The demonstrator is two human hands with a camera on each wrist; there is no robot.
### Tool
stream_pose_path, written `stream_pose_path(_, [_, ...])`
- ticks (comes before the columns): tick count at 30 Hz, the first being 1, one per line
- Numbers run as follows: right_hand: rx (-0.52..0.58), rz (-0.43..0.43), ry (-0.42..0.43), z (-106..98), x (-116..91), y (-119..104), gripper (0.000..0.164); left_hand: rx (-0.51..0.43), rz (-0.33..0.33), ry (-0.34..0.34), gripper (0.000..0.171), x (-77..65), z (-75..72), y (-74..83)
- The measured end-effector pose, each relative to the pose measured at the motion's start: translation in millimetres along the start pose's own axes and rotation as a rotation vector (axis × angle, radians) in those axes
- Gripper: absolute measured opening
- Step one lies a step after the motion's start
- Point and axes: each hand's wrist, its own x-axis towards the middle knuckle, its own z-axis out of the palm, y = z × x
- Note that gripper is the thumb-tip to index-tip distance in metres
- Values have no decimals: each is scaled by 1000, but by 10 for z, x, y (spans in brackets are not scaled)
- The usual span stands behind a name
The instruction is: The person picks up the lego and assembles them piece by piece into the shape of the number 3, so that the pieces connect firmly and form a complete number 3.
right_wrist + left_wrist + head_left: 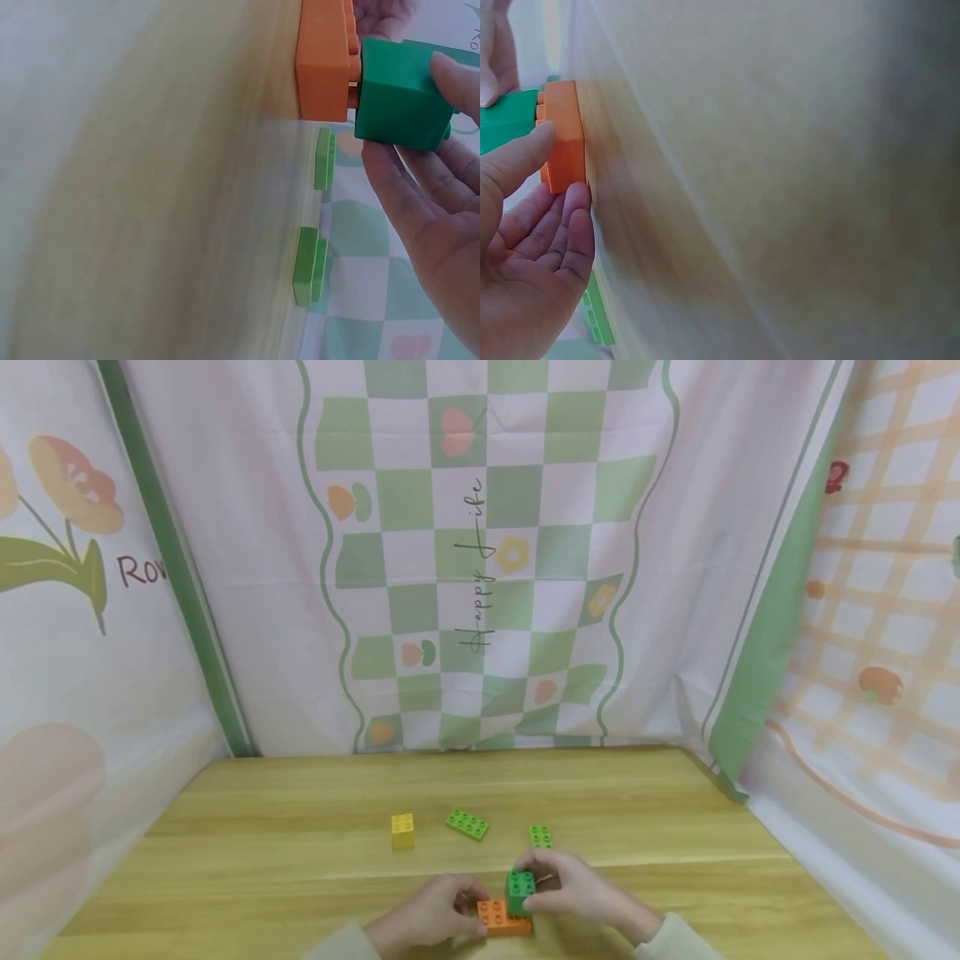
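Note:
An orange building brick [504, 927] lies on the table near its front, studs up. My left hand [438, 910] holds its left end between thumb and fingers; the left wrist view shows the thumb on the side of the orange brick [564, 142]. In my right hand [573, 889] a dark green brick [521, 893] is pinched between thumb and fingers over the orange brick's right part. In the right wrist view, orange studs show in a narrow gap below the green brick [401, 94], so it is not pressed fully down.
Behind the hands on the wooden table [300, 827] lie a yellow brick [402, 832], a light green flat brick [467, 824] and a second light green brick [540, 837], close to my right hand. Patterned curtains [480, 560] hang at the back and both sides.

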Motion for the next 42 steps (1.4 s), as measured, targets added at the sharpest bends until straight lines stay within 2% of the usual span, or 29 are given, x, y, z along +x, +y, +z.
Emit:
stream_pose_path(14, [18,-37,-28,25,4,11,33,3,-19,-14,21,3,-9,-1])
stream_pose_path(42, [-27,-102,-30,45,8,14,28,8,27,6,22,-10,5,-9])
